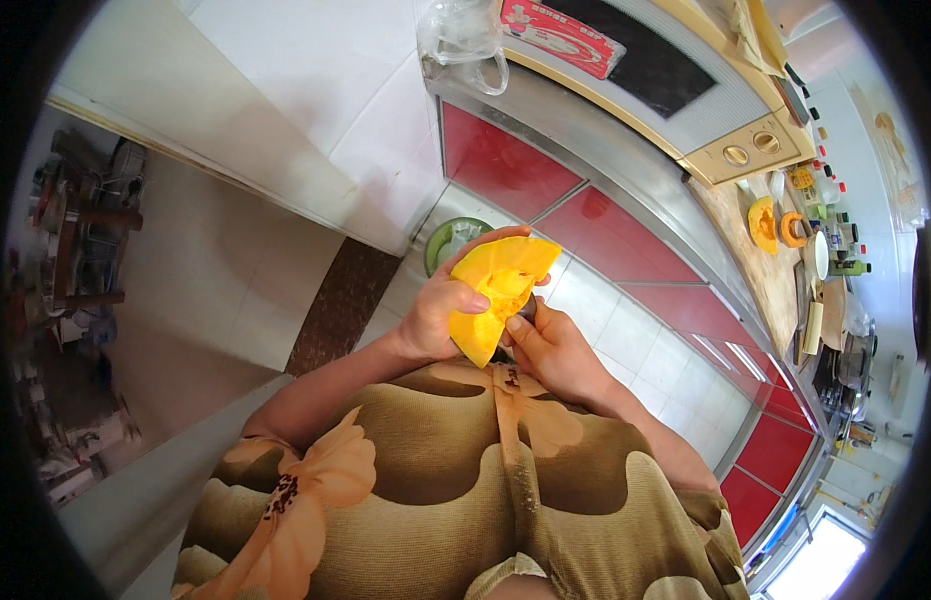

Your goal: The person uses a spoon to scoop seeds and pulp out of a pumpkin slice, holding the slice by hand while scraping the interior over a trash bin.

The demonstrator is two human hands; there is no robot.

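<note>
My left hand (439,311) grips a cut piece of yellow-orange pumpkin (503,296) in front of my body, its thumb on the cut inner face. Stringy pulp shows in the hollow of the piece. Close against its right lower side, my right hand (548,345) is closed on a dark object (524,309), seemingly a handle; its working end is hidden behind or in the pumpkin. Another pumpkin piece (763,225) and a ring-shaped orange piece (792,229) lie on the wooden board (743,262) on the counter at the right.
A green bin (437,244) with a plastic liner stands on the floor beyond my left hand. Red cabinets (630,240) run below the steel counter edge, with a microwave oven (660,82) above. A white bowl (816,255), a knife (801,300) and several bottles are at the right.
</note>
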